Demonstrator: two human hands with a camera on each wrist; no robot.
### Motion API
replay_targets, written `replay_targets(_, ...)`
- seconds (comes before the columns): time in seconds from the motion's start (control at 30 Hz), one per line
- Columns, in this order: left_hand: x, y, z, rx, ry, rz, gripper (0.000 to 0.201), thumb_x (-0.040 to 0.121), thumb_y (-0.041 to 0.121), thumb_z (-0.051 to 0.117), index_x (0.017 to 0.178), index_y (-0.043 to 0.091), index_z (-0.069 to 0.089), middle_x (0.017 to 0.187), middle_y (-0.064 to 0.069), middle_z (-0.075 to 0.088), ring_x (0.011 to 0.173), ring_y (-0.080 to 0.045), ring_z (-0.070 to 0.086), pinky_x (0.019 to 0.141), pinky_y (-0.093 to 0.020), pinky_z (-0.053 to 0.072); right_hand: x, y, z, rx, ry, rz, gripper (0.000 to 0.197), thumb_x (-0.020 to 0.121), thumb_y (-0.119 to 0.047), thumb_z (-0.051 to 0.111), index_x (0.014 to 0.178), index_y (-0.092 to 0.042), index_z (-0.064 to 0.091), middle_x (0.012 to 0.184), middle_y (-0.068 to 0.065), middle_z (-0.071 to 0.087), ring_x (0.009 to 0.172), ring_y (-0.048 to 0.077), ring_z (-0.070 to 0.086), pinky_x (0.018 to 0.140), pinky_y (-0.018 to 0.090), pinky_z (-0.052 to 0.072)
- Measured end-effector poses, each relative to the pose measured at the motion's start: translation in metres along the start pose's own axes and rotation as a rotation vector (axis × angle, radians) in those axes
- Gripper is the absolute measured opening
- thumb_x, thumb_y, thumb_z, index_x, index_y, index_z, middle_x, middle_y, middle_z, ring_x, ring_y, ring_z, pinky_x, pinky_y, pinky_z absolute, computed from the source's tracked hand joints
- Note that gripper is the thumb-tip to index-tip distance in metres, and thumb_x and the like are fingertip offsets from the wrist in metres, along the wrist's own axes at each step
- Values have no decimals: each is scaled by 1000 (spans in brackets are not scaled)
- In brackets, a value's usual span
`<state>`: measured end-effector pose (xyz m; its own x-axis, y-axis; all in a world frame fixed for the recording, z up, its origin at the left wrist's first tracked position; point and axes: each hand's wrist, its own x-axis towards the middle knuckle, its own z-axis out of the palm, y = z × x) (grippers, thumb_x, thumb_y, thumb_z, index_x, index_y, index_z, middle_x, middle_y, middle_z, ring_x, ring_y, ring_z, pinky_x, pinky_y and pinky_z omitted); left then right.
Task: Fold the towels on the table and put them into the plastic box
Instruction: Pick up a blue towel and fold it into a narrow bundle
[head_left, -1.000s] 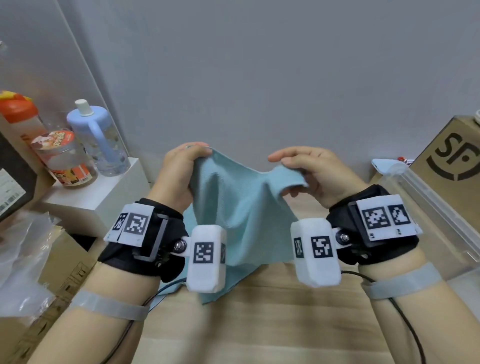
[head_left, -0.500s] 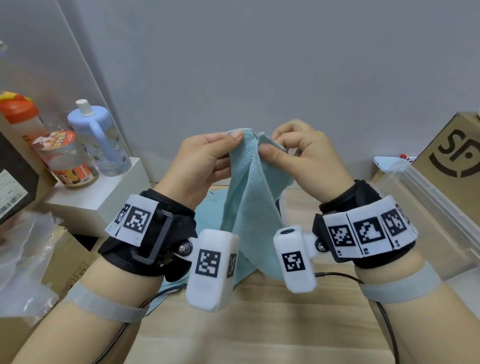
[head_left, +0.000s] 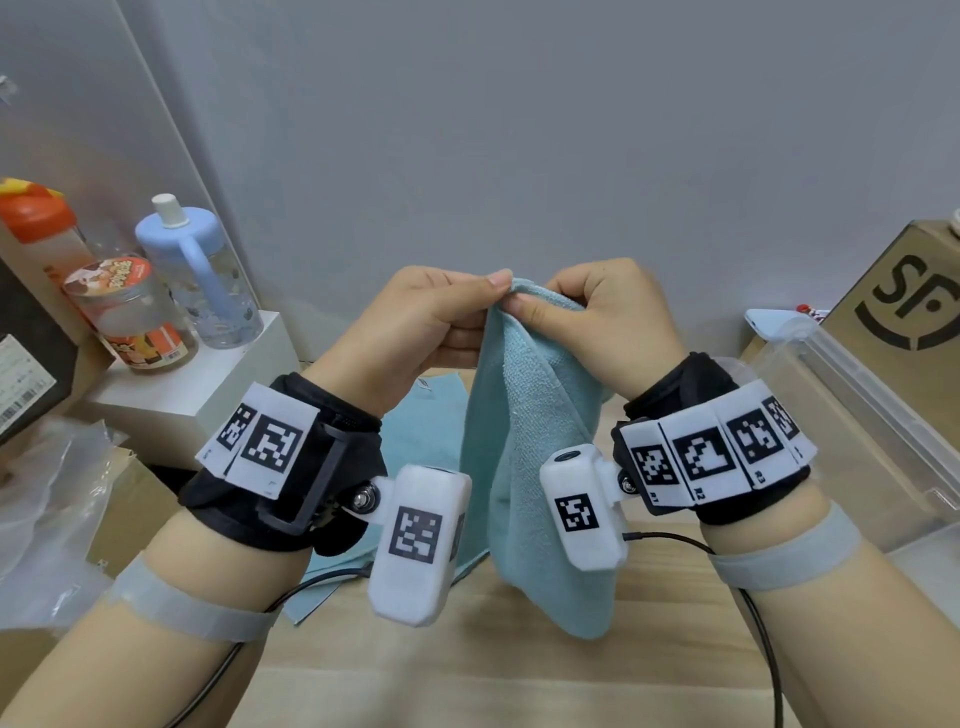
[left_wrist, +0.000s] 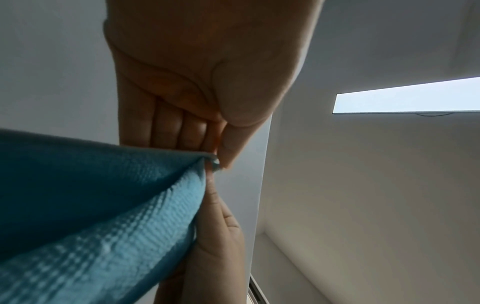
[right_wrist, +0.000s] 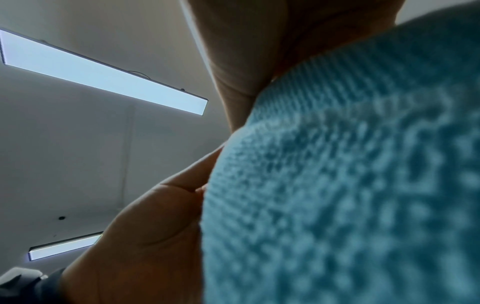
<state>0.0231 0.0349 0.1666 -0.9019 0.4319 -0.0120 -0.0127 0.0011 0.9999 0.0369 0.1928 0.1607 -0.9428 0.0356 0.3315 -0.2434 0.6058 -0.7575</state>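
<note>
A light blue towel (head_left: 524, 447) hangs folded in half above the wooden table (head_left: 467, 670), its two top corners brought together. My left hand (head_left: 441, 317) pinches the top edge between thumb and fingers, and my right hand (head_left: 597, 312) pinches the same top right beside it, thumbs nearly touching. In the left wrist view the towel (left_wrist: 98, 205) runs from the pinch of the left hand (left_wrist: 207, 144) down to the left. The towel (right_wrist: 350, 185) fills most of the right wrist view. Another blue towel (head_left: 415, 415) lies flat on the table behind. The clear plastic box (head_left: 857, 415) stands at the right.
A white block (head_left: 192, 384) at the left carries a blue-lidded bottle (head_left: 202, 275) and a jar (head_left: 130, 317). An orange-capped bottle (head_left: 36, 228) stands behind. A cardboard box (head_left: 914, 296) sits beyond the plastic box. Crumpled plastic film (head_left: 47, 499) lies at the left edge.
My hands came together from holding the towel spread wide, meeting its two top corners. The towel now hangs doubled in a narrow fold.
</note>
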Motion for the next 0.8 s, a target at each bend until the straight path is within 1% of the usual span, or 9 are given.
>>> replay_targets(0.13, -3, -4, -1, 53, -38, 42, 20, 84, 23, 59, 93, 11, 71, 82, -4, 74, 75, -13, 70, 71, -20, 56, -2, -2, 2, -53, 16, -5, 51, 73, -41, 70, 39, -16, 43, 34, -6, 31, 41, 7, 28, 42, 22, 22)
replay_targets(0.23, -2, -6, 1, 76, 24, 106, 17, 89, 17, 55, 85, 9, 70, 72, -1, 71, 67, -11, 66, 67, -20, 55, -4, -2, 4, -52, 0, -31, 44, 73, -42, 70, 47, -11, 51, 39, -6, 35, 45, 7, 31, 45, 24, 26)
replay_targets(0.33, 2, -6, -9, 128, 166, 202, 23, 93, 14, 49, 75, 13, 63, 63, 6, 64, 59, -6, 59, 63, -21, 53, -7, 6, -2, -124, -64, -28, 38, 73, -47, 69, 52, -17, 58, 41, -9, 44, 48, 8, 39, 56, 25, 29)
replay_targets(0.4, 5, -6, -24, 128, 280, 250, 27, 95, 12, 46, 72, 18, 59, 59, 11, 60, 58, -4, 55, 62, -21, 51, -11, 14, -10, -252, -57, -12, 44, 74, -53, 65, 60, -12, 61, 48, -6, 46, 60, 15, 48, 69, 28, 23)
replay_targets(0.5, 10, -13, -40, 184, 339, 299, 24, 94, 14, 47, 73, 19, 57, 65, 3, 54, 65, -14, 50, 68, -30, 46, -17, 20, -13, -446, -19, -64, 51, 73, -60, 60, 62, -10, 59, 66, -5, 52, 84, 18, 49, 67, 32, 10)
replay_targets(0.6, 13, -21, -49, 207, 438, 330, 23, 94, 16, 45, 74, 21, 55, 70, 1, 47, 70, -15, 42, 73, -36, 36, -21, 15, -12, -543, 99, -149, 37, 66, -70, 56, 55, -35, 55, 106, -15, 54, 110, 16, 37, 68, 28, 5)
replay_targets(0.67, 14, -24, -56, 148, 476, 326, 26, 96, 13, 42, 75, 22, 54, 71, 0, 46, 69, -13, 40, 72, -35, 34, -20, 15, -13, -510, 135, -167, 34, 64, -71, 52, 54, -39, 54, 121, -19, 52, 117, 16, 37, 74, 27, 7)
replay_targets(0.73, 15, -25, -59, 106, 451, 323, 25, 96, 15, 40, 78, 23, 55, 74, -1, 47, 72, -15, 40, 69, -32, 35, -19, 11, -13, -362, 114, -188, 41, 63, -70, 54, 50, -31, 58, 107, -19, 63, 105, 13, 53, 87, 32, 23)
replay_targets(0.8, 16, -25, -56, 52, 417, 321, 25, 98, 16, 38, 80, 22, 54, 75, 0, 48, 71, -14, 43, 67, -26, 38, -20, 4, -12, -93, 134, -153, 45, 62, -59, 68, 50, -15, 62, 73, -4, 70, 74, 17, 63, 79, 31, 45)
